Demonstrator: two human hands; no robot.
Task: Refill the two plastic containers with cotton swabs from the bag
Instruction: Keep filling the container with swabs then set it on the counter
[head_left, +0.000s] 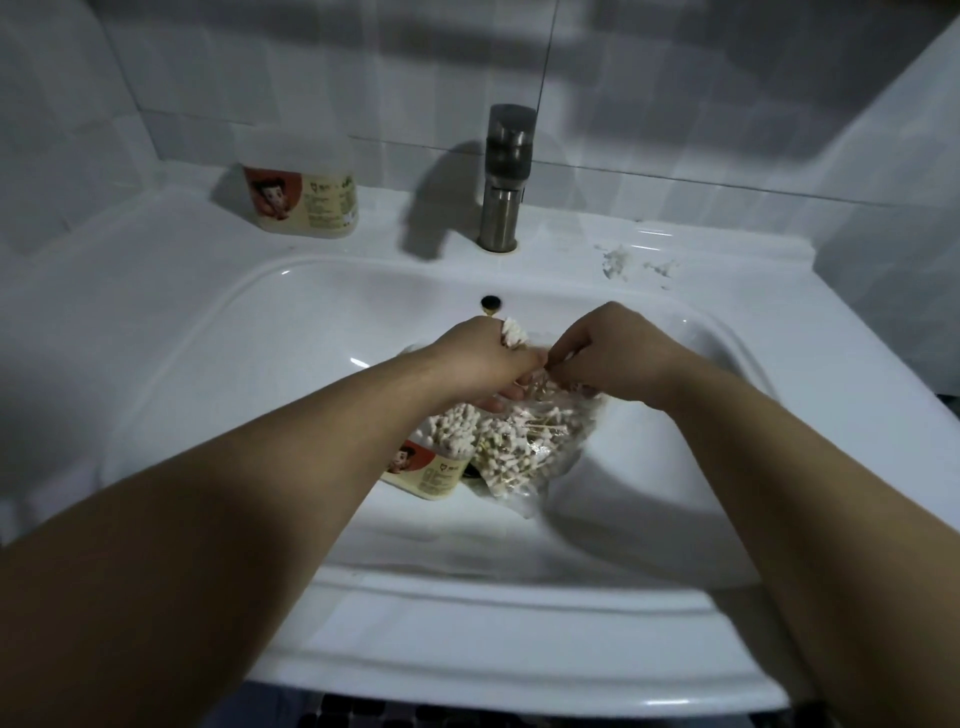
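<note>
A clear plastic bag (524, 457) of cotton swabs lies in the white sink basin (291, 332). Beside it on the left stands a plastic container (431, 465) with a cartoon label, packed with swabs. My left hand (483, 358) hovers above the container and grips a bunch of cotton swabs (514, 332), whose white tips stick out past the fingers. My right hand (602, 353) is at the bag's far end, fingers pinched on several swabs there. A second container (301, 182) with the same label stands on the ledge at the back left; I cannot tell what it holds.
A metal faucet (506, 176) rises at the back centre, with the overflow hole (491, 302) below it. White residue (618, 260) marks the ledge at the back right. White tiled walls surround the sink.
</note>
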